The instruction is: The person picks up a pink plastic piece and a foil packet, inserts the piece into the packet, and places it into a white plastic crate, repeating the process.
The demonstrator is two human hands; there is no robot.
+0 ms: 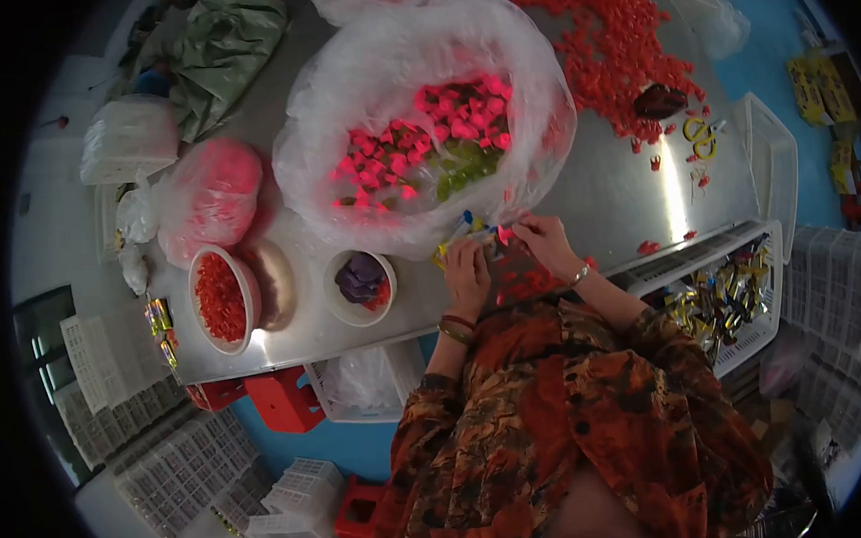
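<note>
My left hand (pixel 468 272) is at the table's front edge, its fingers closed around small yellow and blue pieces (pixel 460 232). Close on its right, my right hand (pixel 544 242) pinches a small bright pink piece (pixel 505 234). Just beyond both hands lies a large open clear plastic bag (pixel 423 42) holding pink pieces (pixel 463 116) and green ones (pixel 469 167). Small red pieces (pixel 524 279) lie on the table between my wrists. Exact shapes of what my fingers hold are too small to tell.
White bowls, one with red pieces (pixel 221 297), one with purple items (pixel 360 278), stand left. A red heap (pixel 612 49), yellow scissors (pixel 699 138) and a crate of wrapped items (pixel 725 292) are right. A tied pink bag (pixel 212 196) lies left.
</note>
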